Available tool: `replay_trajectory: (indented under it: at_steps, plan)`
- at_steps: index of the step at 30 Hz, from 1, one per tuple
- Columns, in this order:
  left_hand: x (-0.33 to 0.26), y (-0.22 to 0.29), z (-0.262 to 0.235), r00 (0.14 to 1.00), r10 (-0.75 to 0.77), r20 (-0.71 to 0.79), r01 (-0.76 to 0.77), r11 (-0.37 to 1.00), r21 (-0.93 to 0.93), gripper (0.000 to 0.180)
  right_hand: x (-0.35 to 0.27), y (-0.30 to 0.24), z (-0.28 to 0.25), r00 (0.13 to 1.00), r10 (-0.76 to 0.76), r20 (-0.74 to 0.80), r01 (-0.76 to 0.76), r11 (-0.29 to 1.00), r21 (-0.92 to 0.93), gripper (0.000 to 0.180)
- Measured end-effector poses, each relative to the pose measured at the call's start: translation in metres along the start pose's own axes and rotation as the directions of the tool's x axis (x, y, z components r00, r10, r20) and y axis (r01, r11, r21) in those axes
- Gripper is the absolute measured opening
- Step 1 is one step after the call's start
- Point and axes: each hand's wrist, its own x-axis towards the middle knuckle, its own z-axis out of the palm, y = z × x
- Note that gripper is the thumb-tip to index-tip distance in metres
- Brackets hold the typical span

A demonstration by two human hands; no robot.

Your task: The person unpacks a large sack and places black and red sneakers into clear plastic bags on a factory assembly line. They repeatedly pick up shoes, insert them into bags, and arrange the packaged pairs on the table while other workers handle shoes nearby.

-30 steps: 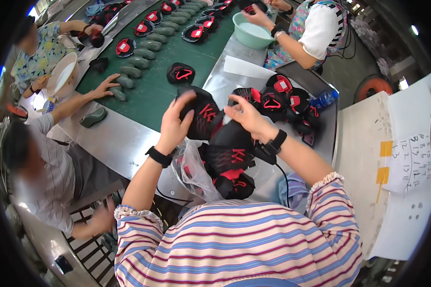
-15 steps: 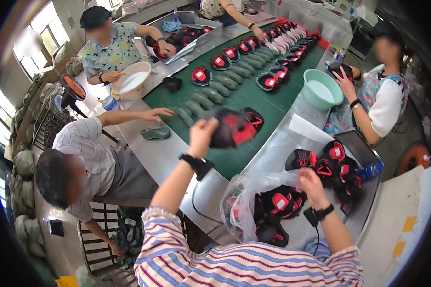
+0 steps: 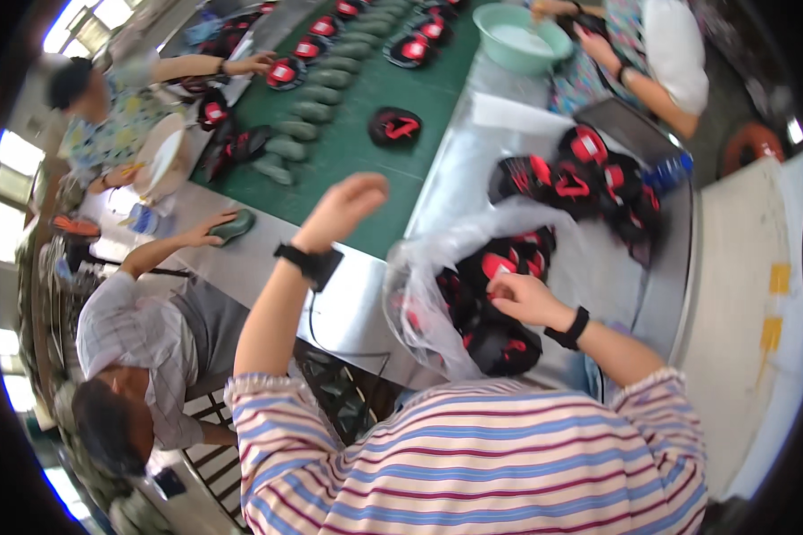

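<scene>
My left hand [image 3: 343, 210] is raised over the near end of the green work surface [image 3: 379, 192], fingers stretched and holding nothing. Beyond it lies one black-and-red shoe upper [image 3: 394, 127]. My right hand [image 3: 528, 299] is low over a clear plastic bag [image 3: 409, 308] filled with black-and-red shoe uppers [image 3: 501, 343]. Its fingers curl against the pile; what they grip, if anything, is hidden. More uppers [image 3: 589, 174] lie heaped on the metal table just past the bag. Blurred dark-and-red uppers [image 3: 236, 150] are at the green surface's left edge.
A row of green shoe lasts [image 3: 312, 111] runs up the green surface, with uppers on both sides. At left, one co-worker's hand rests on a green last [image 3: 232, 227]; another reaches for an upper. A mint basin [image 3: 522, 40] and blue bottle [image 3: 669, 171] are at right.
My left hand has let go of the shoe upper it held. My right hand has come down onto the bagged pile. Uppers now show at the left edge, and the view has shifted.
</scene>
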Motion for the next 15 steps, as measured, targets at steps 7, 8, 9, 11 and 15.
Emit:
replay_trajectory:
  at_steps: [7, 8, 9, 11, 15]
  plan:
    - [-0.060, 0.017, 0.148, 0.845, 0.264, 0.464, -0.400, 0.889, 0.222, 0.037, -0.037, -0.058, 0.073, 0.794, -0.439, 0.420, 0.392, 0.899, 0.198, 0.034]
    - [-0.065, 0.002, 0.148, 0.879, 0.242, 0.411, -0.405, 0.833, 0.377, 0.041, -0.040, -0.056, 0.081, 0.770, -0.473, 0.427, 0.424, 0.881, 0.211, 0.035]
    - [-0.073, -0.011, 0.142, 0.908, 0.227, 0.353, -0.393, 0.756, 0.523, 0.045, -0.045, -0.054, 0.083, 0.761, -0.451, 0.467, 0.392, 0.892, 0.224, 0.034]
    - [-0.088, -0.018, 0.126, 0.963, -0.129, 0.238, -0.111, 0.615, 0.781, 0.067, -0.045, -0.055, 0.077, 0.732, -0.406, 0.547, 0.328, 0.914, 0.240, 0.034]
    - [-0.122, -0.018, 0.114, 0.938, -0.304, 0.166, -0.012, 0.452, 0.892, 0.081, -0.051, -0.049, 0.018, 0.937, -0.168, 0.305, 0.073, 0.952, 0.297, 0.026]
